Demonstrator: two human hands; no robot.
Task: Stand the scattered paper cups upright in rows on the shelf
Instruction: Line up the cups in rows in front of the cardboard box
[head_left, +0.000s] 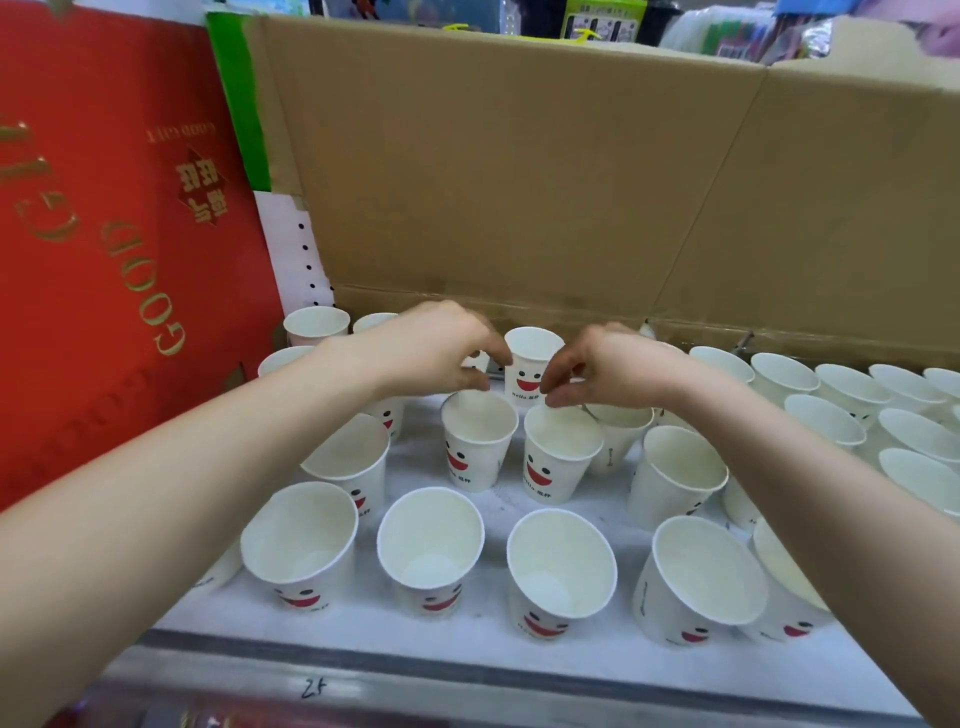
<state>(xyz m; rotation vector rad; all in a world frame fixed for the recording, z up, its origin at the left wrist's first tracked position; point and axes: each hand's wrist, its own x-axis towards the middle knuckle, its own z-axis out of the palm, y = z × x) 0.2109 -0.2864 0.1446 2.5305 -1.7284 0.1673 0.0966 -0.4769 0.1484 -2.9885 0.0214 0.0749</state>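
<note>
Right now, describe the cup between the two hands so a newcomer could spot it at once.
Start at the big brown cardboard wall behind the white shelf. Just in front of its bottom fold, one cup stands upright between the left hand and right hand. Unlike its neighbours, it fills the gap between the hands, its smiling face unhidden.

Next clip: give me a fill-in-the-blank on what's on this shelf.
The left hand pinches the left centre cup, the right hand the right centre cup, each by its ___. Printed mouths on the cups are ___. Behind the cups stands brown ___. Gold lettering on the red box reads ___.
Missing: rim; red; cardboard; GOOD.
</note>
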